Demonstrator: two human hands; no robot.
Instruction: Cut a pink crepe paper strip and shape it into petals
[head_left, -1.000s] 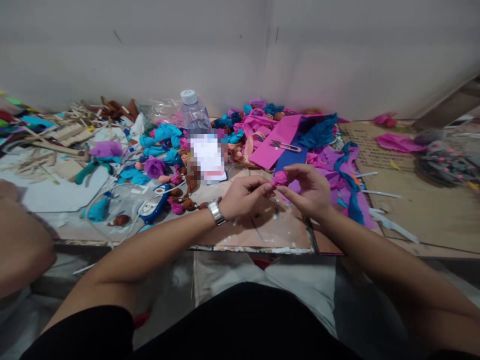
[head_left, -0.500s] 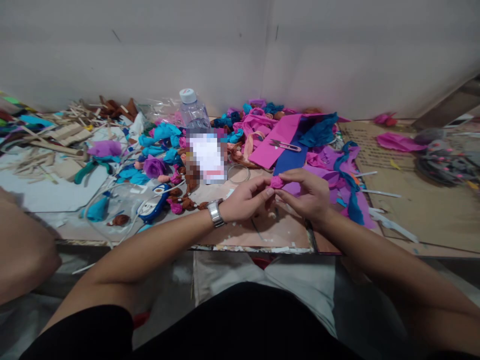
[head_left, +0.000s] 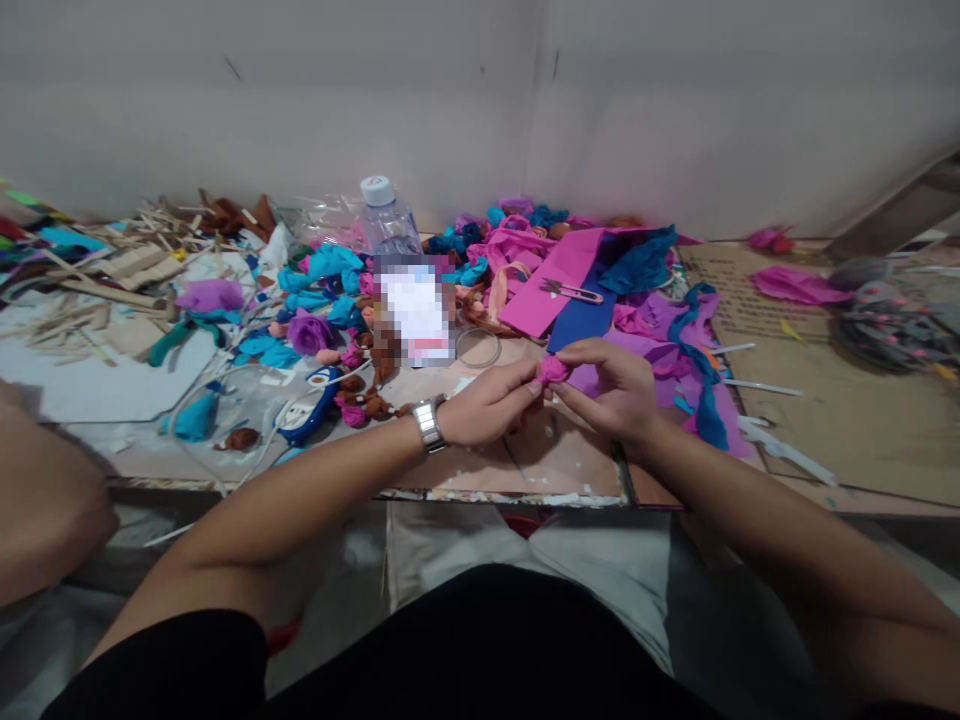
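A small pink crepe-paper flower (head_left: 553, 368) is pinched between my two hands above the table's front part. My left hand (head_left: 491, 402), with a metal watch (head_left: 429, 424) on its wrist, grips it from the left and low down. From the right, the thumb and fingers of my right hand (head_left: 611, 388) close on its side. Behind my hands lie a pink paper sheet (head_left: 529, 300) with thread snips (head_left: 571, 291) on it, and a blue sheet (head_left: 581, 320). A clear ring (head_left: 478, 347), perhaps a tape roll, lies beyond my left hand.
A capped plastic bottle (head_left: 390, 220) stands at the back. Blue, purple and brown paper flowers (head_left: 307, 331), a blue case (head_left: 307, 405) and wooden sticks (head_left: 112, 280) cover the left. Purple paper (head_left: 660, 360) and cardboard (head_left: 810, 400) lie right. Another person's arm (head_left: 45, 500) is at far left.
My left fingers have shifted slightly lower around the pink flower, and more of the flower shows. Both hands stay in nearly the same place.
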